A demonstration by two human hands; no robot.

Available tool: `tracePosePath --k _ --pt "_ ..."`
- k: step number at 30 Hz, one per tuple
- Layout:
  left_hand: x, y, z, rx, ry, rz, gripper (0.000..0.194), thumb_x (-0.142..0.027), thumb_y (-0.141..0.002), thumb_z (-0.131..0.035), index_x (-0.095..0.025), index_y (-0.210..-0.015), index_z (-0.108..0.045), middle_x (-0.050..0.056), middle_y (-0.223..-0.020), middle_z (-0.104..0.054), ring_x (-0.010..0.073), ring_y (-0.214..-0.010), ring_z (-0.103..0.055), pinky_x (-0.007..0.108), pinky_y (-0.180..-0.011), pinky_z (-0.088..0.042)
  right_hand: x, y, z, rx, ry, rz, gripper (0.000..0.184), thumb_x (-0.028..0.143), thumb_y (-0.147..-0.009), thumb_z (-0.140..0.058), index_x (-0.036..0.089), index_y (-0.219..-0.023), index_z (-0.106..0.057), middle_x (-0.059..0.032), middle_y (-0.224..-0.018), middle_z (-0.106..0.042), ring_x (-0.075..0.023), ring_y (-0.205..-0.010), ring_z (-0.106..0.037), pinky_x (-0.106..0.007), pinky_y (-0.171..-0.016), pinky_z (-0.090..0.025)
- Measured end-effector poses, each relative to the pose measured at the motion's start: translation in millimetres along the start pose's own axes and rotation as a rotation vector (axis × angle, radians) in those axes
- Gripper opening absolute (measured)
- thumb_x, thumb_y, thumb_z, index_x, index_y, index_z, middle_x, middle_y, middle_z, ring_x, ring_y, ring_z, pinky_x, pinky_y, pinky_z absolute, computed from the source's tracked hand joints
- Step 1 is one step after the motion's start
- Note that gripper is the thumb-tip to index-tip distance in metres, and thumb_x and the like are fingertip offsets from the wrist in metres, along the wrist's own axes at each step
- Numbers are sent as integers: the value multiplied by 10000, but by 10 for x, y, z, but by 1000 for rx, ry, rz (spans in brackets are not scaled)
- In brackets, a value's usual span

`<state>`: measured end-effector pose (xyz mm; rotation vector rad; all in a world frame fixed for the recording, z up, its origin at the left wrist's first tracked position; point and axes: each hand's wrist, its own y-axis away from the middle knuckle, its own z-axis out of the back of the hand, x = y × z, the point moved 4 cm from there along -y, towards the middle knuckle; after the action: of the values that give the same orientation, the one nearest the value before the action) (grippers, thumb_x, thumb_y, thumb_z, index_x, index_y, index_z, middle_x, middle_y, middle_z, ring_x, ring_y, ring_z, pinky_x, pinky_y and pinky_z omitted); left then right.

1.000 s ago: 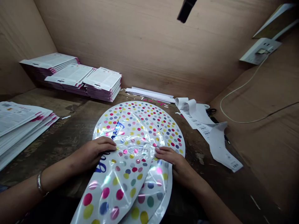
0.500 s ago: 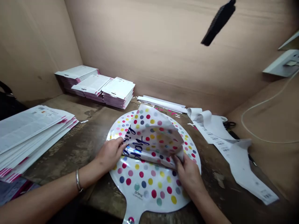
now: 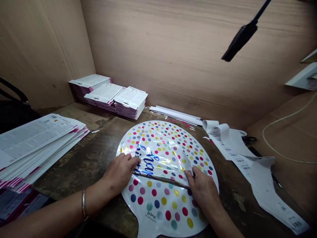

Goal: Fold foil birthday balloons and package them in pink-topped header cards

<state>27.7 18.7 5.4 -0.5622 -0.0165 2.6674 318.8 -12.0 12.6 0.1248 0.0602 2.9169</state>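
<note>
A flat, round foil balloon [image 3: 164,200] with coloured dots lies on the table, its tail towards me and a "prima" print near the tail. Across its upper part rests a folded piece of dotted foil balloon [image 3: 163,162] with blue lettering; I cannot tell whether it is a separate balloon. My left hand [image 3: 121,172], with a bangle at its wrist, is closed on the left end of the fold. At the right end, my right hand [image 3: 203,188] pinches the same fold between thumb and fingers.
Stacks of printed white packets [image 3: 131,99] stand by the back wall, with more packets [image 3: 39,142] at the left. Paper strips [image 3: 175,114] lie at the back. On the right are a curling label strip [image 3: 260,185] and scissors [image 3: 249,139]. A black object [image 3: 240,41] hangs above.
The long dotted foil part stretching towards me has been folded away from me, uncovering the lower round balloon and its tail. The raised fold has since flattened. The view has shifted left.
</note>
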Motion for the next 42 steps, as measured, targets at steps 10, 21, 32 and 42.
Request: tracePosePath --k 10,21,32,42 --pt "-420 -447 45 63 -119 -168 405 -310 -910 -409 -208 -1292 -493 113 -1504 -287 322 -1389 -199 543 -1107 -133 22 89 -34 -76 59 23 284 405 -927 -365 221 -778 -521 -45 -668 -634 -210 -631 -605 -275 -536 -361" --pt "-431 -438 -363 205 -71 -260 783 -688 -835 -347 -258 -1471 -189 120 -1548 -112 367 -1409 -30 597 -1091 -41 405 390 50 -139 -71 574 577 345 -884 -447 108 -1403 -361 -133 -1480 -330 -274 -1380 -254 -462 -1087 -316" --pt "-426 -454 -416 185 -69 -272 824 -714 -809 -372 -258 -1471 -191 117 -1547 -125 360 -1411 -34 584 -1097 -21 458 33 111 -60 -127 446 515 327 -937 -353 97 -1396 -388 -141 -1501 -269 -284 -1396 -199 -487 -1114 -271" --pt "-7 -577 55 79 -178 -93 508 -460 -922 -371 -297 -1403 -357 51 -1548 -172 303 -1415 -109 553 -1114 -86 628 13 -185 115 -59 489 546 437 -966 -251 206 -1461 -237 -62 -1542 -150 -235 -1417 -81 -447 -1148 -167"
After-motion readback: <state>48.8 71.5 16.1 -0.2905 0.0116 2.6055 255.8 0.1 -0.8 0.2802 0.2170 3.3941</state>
